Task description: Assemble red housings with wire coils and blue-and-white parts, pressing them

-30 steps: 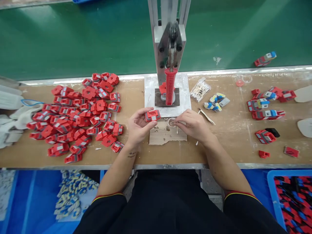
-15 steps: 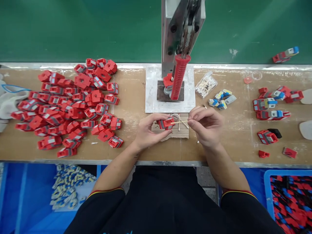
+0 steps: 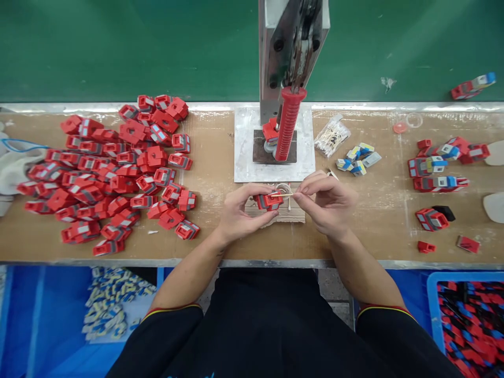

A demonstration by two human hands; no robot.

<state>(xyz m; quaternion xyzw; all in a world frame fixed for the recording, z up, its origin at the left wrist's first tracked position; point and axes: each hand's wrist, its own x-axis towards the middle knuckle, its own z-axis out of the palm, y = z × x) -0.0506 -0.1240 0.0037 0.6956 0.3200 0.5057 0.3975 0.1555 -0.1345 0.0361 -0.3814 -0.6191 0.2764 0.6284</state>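
In the head view, the left hand (image 3: 242,214) pinches a red part (image 3: 268,200) between thumb and fingers, just above a cardboard scrap (image 3: 294,215) on the worktop (image 3: 210,173). Facing it, the right hand (image 3: 328,202) nips a thin stick (image 3: 285,195) in its fingertips; the stick reaches leftward from that hand to the red part, though contact is too small to make out. Beyond both hands stands a press with a red handle (image 3: 290,126). A swab bag (image 3: 332,137) lies beyond the right hand; a heap of red parts (image 3: 118,176) spreads left of the left hand.
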